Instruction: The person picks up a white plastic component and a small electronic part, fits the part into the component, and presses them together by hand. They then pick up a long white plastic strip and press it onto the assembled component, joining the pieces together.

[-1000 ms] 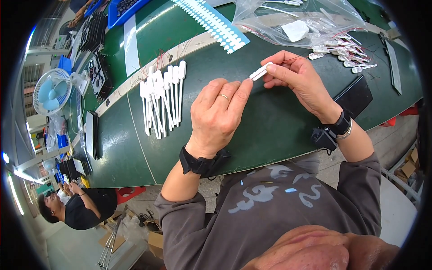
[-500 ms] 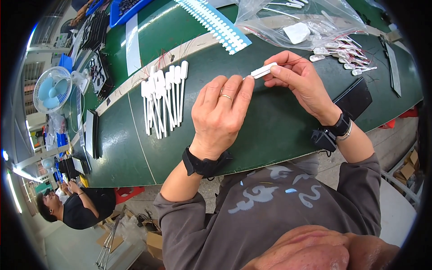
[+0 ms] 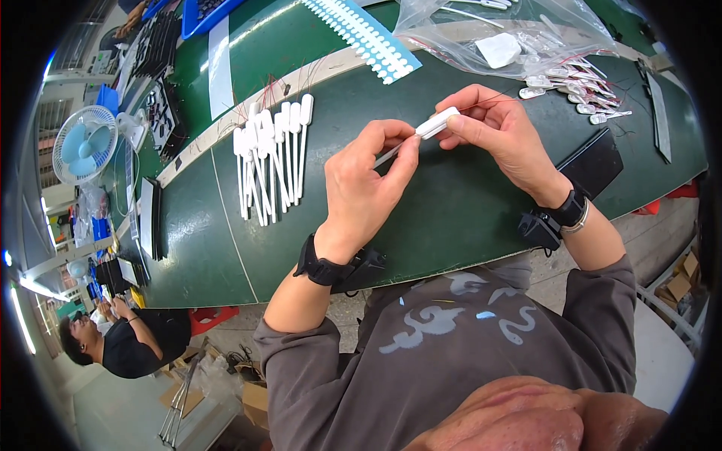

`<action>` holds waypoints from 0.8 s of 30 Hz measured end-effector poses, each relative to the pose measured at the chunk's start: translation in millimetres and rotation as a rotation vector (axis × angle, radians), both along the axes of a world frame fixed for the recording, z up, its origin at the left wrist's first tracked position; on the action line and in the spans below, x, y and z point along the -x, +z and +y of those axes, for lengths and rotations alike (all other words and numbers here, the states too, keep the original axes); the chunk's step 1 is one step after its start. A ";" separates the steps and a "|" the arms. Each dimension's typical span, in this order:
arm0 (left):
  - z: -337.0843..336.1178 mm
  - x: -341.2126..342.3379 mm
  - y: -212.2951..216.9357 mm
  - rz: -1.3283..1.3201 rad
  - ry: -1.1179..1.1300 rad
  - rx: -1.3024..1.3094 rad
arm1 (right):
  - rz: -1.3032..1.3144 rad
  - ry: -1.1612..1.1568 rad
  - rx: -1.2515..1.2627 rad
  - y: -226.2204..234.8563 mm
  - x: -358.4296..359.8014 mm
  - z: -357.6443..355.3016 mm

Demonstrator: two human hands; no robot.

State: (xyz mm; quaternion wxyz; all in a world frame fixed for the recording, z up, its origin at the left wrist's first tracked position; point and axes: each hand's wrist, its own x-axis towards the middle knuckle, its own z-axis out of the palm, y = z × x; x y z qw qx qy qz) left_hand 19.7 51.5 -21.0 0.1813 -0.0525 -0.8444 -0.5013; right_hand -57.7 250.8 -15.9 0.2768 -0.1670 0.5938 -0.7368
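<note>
Left hand (image 3: 361, 184) half curled, thumb and index fingertips pinching the left end of a white piece (image 3: 438, 123); a thin stem (image 3: 386, 156) shows inside that grip. Right hand (image 3: 505, 137) nearly closed on the other end, thumb on top, fingers bent. Piece sits between both hands, above the green table (image 3: 451, 218). Black slab (image 3: 594, 161) near the right wrist, outboard. Left of the left hand: loose group of white sticks (image 3: 272, 143), wide heads away from the person. Beyond the right hand, farther right: pile of small parts (image 3: 575, 92), red wires among them, clear bag (image 3: 526, 49) just behind. Straight past both hands: blue sheet (image 3: 406, 62) with white shapes. Far left: fan (image 3: 85, 144).
</note>
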 end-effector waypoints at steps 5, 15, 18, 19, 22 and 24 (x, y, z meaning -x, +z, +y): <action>-0.2 -1.2 0.4 0.167 0.028 0.287 | 0.018 0.018 0.009 -2.1 0.1 0.1; -9.6 -1.5 4.6 0.166 -0.022 0.298 | 0.085 0.071 0.008 -4.7 1.5 2.6; -11.6 -1.5 5.3 0.133 -0.038 0.241 | 0.115 0.059 -0.017 -4.8 -0.4 2.5; -11.8 -0.5 5.5 0.147 -0.048 0.236 | 0.123 0.065 -0.010 -5.2 0.0 3.5; -11.6 1.0 6.1 0.175 -0.072 0.223 | 0.139 0.076 0.003 -6.4 0.3 5.4; -11.3 -0.9 8.2 0.210 -0.079 0.286 | 0.177 0.070 0.012 -6.2 -0.9 4.3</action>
